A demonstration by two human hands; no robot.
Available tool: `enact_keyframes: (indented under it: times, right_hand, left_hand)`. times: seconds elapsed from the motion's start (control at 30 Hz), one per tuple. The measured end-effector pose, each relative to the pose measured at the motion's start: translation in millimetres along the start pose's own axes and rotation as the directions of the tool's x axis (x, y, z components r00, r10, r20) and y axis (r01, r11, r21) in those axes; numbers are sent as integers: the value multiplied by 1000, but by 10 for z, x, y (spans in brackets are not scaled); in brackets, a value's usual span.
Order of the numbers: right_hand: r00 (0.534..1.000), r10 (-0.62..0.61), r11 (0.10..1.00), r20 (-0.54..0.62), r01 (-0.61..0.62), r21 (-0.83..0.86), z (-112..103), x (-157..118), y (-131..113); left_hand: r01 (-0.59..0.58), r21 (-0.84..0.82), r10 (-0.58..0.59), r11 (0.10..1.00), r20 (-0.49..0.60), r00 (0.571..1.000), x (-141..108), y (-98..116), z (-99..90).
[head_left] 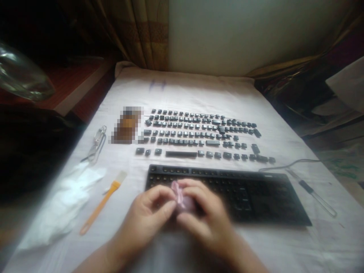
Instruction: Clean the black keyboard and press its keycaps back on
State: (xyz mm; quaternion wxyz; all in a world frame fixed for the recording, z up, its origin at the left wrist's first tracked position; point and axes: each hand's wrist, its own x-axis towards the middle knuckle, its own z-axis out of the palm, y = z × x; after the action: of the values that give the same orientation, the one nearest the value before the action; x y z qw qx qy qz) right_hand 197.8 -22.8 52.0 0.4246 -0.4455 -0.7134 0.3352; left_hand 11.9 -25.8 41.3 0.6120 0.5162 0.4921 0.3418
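Note:
Between my two hands is a soft, shiny pinkish-purple lump (184,204), pinched up into a fold at its top. The thumb and fingers of my left hand (150,210) close on that fold. My right hand (206,212) curls round the lump from the other side. Whether it is putty or a cloth I cannot make out. Both hands are over the left half of a black keyboard (273,201) whose key caps have been taken off. Beyond it, the loose black key caps (184,133) lie in rows on the white cloth.
Left of the keyboard lie an orange-handled brush (98,208), a crumpled white cloth or bag (64,206) and a pair of glasses (98,142). A wire key puller (315,195) and a cable (295,163) are at the right. A blurred-out item (127,125) sits beside the key caps.

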Motion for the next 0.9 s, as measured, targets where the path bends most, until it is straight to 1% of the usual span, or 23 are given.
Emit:
enact_keyframes:
  times: [0.03, 0.1, 0.13, 0.2, 0.27, 0.33, 0.43, 0.5, 0.57, 0.63, 0.73, 0.83, 0.9]
  right_hand:
    - [1000, -7, 1000, 17, 6, 26, 3, 11, -13]
    - [1000, 1, 998, -7, -1, 56, 4, 37, -33]
    - [999, 26, 998, -39, -23, 61, -1, 49, -38]
    - [986, 113, 992, -123, -105, 72, -25, 70, -38]
    - [954, 230, 971, -194, -211, 115, -58, 79, -25]
    - [915, 336, 937, -225, -299, 182, -84, 69, 3]
    - [877, 408, 905, -254, -352, 239, -82, 21, 55]
    - [873, 414, 904, -257, -361, 229, -63, -15, 74]
    - [886, 403, 910, -232, -360, 205, -50, -35, 60]
    - [912, 363, 927, -194, -332, 174, -53, -31, 14]
    - [959, 259, 962, -114, -245, 122, -73, 6, -73]
    - [979, 189, 979, -69, -183, 86, -72, 25, -106]
    - [974, 206, 977, -97, -199, 78, -55, 11, -80]
  left_hand:
    - [-15, 8, 15, 1000, 9, 1000, -2, -2, -1]
    - [-39, 30, 38, 999, 28, 999, -4, 2, -9]
    - [-47, 50, 46, 998, 30, 999, -6, 7, -16]
    - [-53, 97, 52, 994, 14, 999, -9, 18, -37]
    - [-43, 126, 46, 991, -20, 999, -10, 27, -67]
    - [-28, 133, 35, 991, -49, 998, -7, 31, -98]
    - [-23, 142, 32, 990, -57, 998, 5, 39, -130]
    - [-43, 169, 53, 985, -53, 997, 13, 55, -135]
    - [-75, 199, 86, 977, -48, 995, 18, 79, -131]
    - [-95, 218, 104, 971, -28, 994, 20, 103, -122]
    - [-113, 258, 113, 960, 13, 993, 16, 109, -114]
    - [-193, 352, 205, 916, 3, 979, 10, 75, -121]
    - [-261, 388, 272, 884, 29, 962, 8, 52, -133]
